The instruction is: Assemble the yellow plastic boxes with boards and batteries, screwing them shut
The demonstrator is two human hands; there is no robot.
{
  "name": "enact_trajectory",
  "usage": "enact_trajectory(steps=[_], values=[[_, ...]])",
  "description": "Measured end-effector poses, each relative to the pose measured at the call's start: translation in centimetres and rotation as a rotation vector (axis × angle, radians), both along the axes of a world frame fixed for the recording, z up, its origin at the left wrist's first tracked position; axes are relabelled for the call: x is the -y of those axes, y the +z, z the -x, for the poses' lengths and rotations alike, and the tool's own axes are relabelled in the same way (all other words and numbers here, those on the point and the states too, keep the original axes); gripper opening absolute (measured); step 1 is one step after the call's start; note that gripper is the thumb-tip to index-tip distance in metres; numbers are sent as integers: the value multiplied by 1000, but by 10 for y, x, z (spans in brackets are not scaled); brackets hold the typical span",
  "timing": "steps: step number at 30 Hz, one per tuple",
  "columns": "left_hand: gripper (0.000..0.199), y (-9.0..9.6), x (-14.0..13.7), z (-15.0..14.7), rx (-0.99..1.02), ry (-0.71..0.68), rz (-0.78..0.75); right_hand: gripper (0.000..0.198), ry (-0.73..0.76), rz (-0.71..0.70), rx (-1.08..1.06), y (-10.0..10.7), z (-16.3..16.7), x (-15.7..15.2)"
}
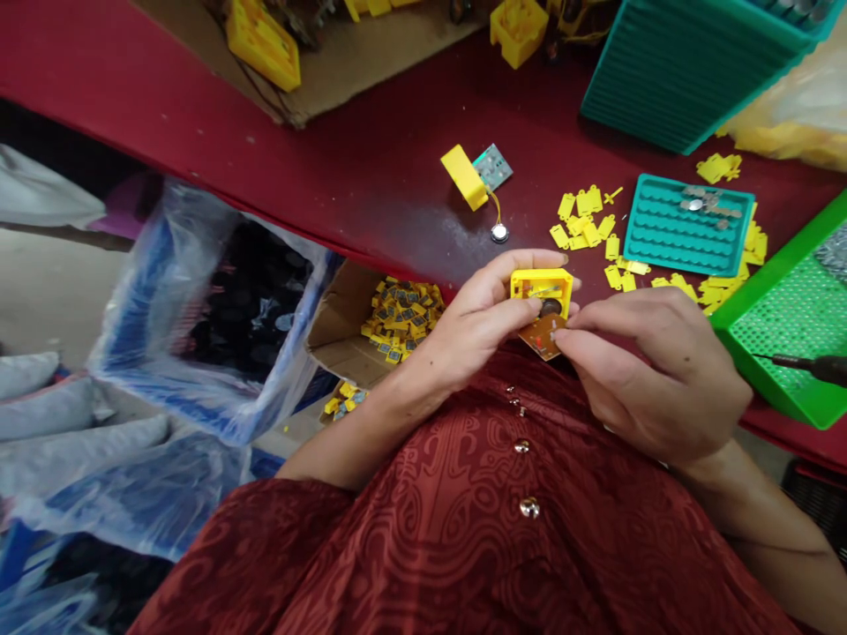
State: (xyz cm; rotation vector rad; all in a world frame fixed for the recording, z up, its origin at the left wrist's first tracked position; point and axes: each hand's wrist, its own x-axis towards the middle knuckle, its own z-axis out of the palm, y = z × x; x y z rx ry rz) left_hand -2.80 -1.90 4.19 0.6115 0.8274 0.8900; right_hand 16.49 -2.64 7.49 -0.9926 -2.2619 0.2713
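Observation:
My left hand [486,313] is closed around a small yellow plastic case [565,280], its open side facing up. Inside the case sits a dark round part [550,307]. A brown circuit board [537,339] with small red and pale parts hangs out at the case's near edge. My right hand [662,362] pinches that board by its right edge, thumb and forefinger together. Beyond the hands, on the dark red table, lies another yellow case [464,176] with a grey-green circuit board [493,168] and a round silver part [499,233] on wires.
Small yellow plates [582,216] lie scattered around a teal ribbed tray [688,256] holding metal pieces. At right stand a green basket [747,353] and a dark-handled screwdriver [820,368]. Behind is a teal tray stack [662,70]. Left are a carton [337,326] and a plastic-lined blue crate [132,309].

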Motion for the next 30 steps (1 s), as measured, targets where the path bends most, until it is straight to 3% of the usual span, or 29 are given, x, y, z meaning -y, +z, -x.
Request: enact_trajectory(steps=[4,9,19,30], values=[[40,1,-1,0,-5,2,11,13,-83,-5,-101,-7,7,1],[35,4,-2,0,20,6,5,11,29,39,0,-3,2,-3],[28,6,-1,1,-5,-10,-7,10,38,56,3,-2,-3,-2],[38,3,-2,2,10,-13,-12,11,41,47,-35,-4,-2,-2]])
